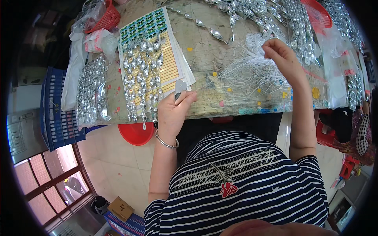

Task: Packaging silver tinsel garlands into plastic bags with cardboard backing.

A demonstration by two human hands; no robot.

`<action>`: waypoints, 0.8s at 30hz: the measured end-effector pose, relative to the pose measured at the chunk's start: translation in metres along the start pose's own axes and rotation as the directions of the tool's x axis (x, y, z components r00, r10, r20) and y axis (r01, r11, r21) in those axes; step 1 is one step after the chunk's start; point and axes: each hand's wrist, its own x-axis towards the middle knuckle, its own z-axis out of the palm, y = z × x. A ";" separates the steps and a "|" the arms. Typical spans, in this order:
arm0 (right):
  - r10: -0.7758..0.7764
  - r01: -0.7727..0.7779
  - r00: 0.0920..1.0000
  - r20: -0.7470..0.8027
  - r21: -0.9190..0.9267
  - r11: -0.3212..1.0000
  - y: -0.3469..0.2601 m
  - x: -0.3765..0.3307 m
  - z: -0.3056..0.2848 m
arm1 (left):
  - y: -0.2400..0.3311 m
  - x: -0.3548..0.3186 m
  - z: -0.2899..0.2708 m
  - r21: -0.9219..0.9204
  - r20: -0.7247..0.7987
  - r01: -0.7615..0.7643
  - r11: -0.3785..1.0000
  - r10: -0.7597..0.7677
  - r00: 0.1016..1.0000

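My left hand is closed at the table's near edge, a bracelet on its wrist. Thumb and fingers pinch a small flat silver piece with a rounded end; the rest of it is hidden in the hand. Just left of it, twisted silver strips lie over printed sheets with rows of green and yellow patterns. My right hand is raised, fingertips pinched together, over a loose tangle of white strings. Whether a string is between those fingertips cannot be made out.
More twisted silver strips cover the far right of the worn table. A bagged bundle of strips lies at the left, near a red basket. Another red basket stands far right. Below the table sits a red basin.
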 end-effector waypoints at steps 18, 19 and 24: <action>-0.209 0.228 0.903 0.376 -0.008 0.974 -0.041 -0.052 0.117 | -0.004 -0.011 0.006 -0.033 0.167 0.089 0.995 -0.082 0.983; -0.214 0.236 0.900 0.381 -0.011 0.972 -0.044 -0.051 0.114 | -0.005 -0.011 0.006 -0.039 0.161 0.085 0.996 -0.078 0.984; -0.025 -0.007 0.979 0.203 0.156 0.988 -0.054 -0.047 0.100 | -0.012 -0.006 0.004 -0.249 0.271 0.108 0.962 -0.037 0.962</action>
